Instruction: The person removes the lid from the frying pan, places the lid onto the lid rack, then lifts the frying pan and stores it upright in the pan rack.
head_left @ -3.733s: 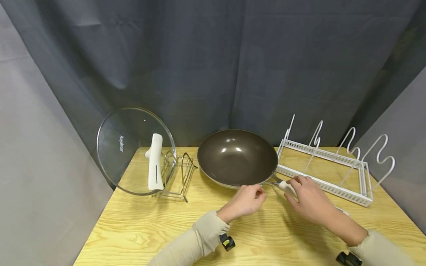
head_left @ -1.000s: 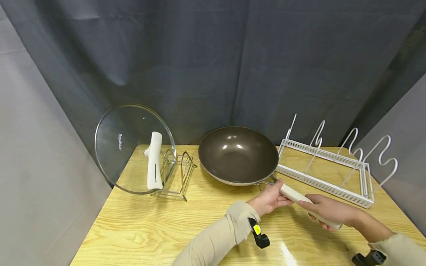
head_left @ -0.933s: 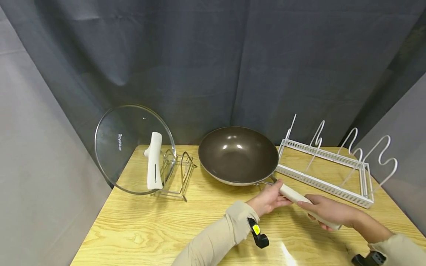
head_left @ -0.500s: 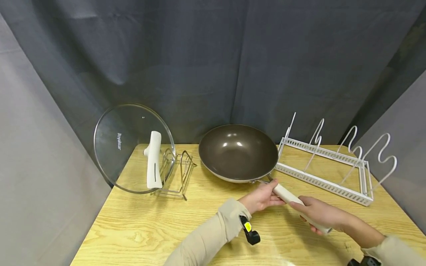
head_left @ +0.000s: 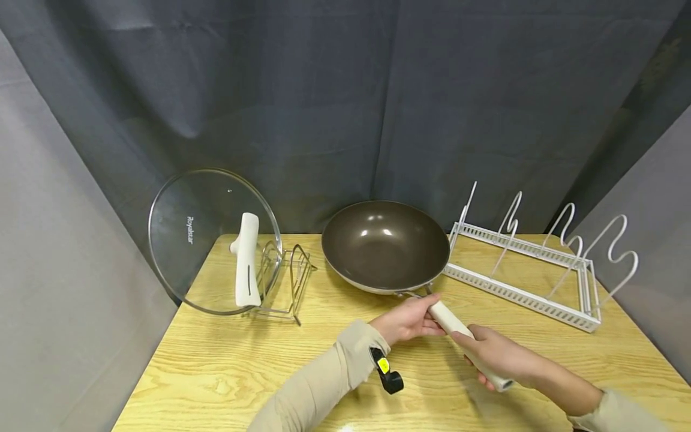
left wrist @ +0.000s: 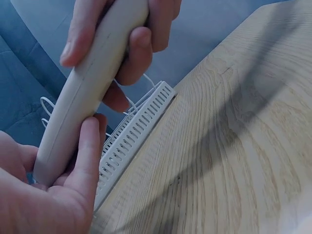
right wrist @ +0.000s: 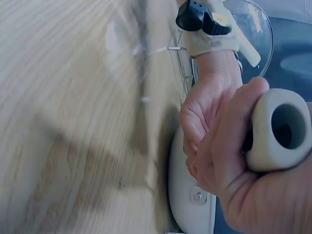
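Note:
A wok [head_left: 385, 246] with a dark brown inside and a pale outside sits at the middle back of the table. Its long cream handle [head_left: 449, 318] points toward the front right. Close to the pan end, my left hand [head_left: 407, 319] holds this handle, thumb on top and fingers underneath, as the left wrist view also shows. Farther down, the fingers of my right hand [head_left: 493, 354] wrap round the handle near its tip. In the right wrist view, the hollow handle end [right wrist: 280, 131] sticks out of the right fist, and the wok's pale side [right wrist: 187, 190] shows beyond.
A glass lid [head_left: 210, 252] with a white handle [head_left: 248, 261] stands upright at left, in a small wire rack [head_left: 296, 285]. On the right is a white rack [head_left: 518, 296] with wavy upright dividers, close beside the wok's rim. Dark curtain [head_left: 302, 108] hangs behind the table.
Earlier, my hands hovered near the wok's front edge and handle; both then took hold of the handle. Within the last second, the handle's end has swung left and toward me, both hands with it.

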Demonstrator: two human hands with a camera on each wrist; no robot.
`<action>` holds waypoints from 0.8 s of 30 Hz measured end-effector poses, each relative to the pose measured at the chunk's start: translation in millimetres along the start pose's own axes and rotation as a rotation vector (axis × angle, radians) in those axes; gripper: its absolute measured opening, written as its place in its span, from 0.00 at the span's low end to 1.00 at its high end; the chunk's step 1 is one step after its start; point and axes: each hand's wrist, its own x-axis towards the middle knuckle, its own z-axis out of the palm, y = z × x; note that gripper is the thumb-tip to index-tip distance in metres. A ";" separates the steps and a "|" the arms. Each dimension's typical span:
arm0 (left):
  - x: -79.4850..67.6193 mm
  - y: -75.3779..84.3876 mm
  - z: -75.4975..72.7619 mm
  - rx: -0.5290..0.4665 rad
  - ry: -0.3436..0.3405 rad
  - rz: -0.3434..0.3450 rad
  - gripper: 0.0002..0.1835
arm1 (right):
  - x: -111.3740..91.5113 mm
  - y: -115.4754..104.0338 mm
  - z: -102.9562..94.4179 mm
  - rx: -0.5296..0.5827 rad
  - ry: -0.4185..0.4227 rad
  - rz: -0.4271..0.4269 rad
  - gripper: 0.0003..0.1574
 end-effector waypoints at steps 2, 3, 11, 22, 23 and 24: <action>-1.1 0.2 -2.6 0.010 -0.008 -0.002 0.18 | 0.0 -0.4 3.2 0.011 -0.004 -0.001 0.34; -1.5 0.2 -3.8 0.012 -0.010 -0.004 0.19 | -0.1 -0.5 4.7 0.015 -0.005 -0.003 0.34; -6.4 -0.1 -11.4 0.015 -0.014 -0.027 0.21 | 1.4 -4.0 14.6 0.106 -0.077 -0.045 0.40; -20.1 -0.7 -18.9 -0.043 -0.012 -0.060 0.28 | 9.6 -4.6 32.6 0.260 -0.156 -0.066 0.39; -21.3 -0.2 -20.3 -0.042 -0.013 -0.058 0.28 | 10.8 -4.7 35.0 0.282 -0.163 -0.063 0.39; -22.1 0.1 -21.7 -0.038 -0.013 -0.059 0.29 | 12.0 -4.7 37.5 0.301 -0.166 -0.060 0.40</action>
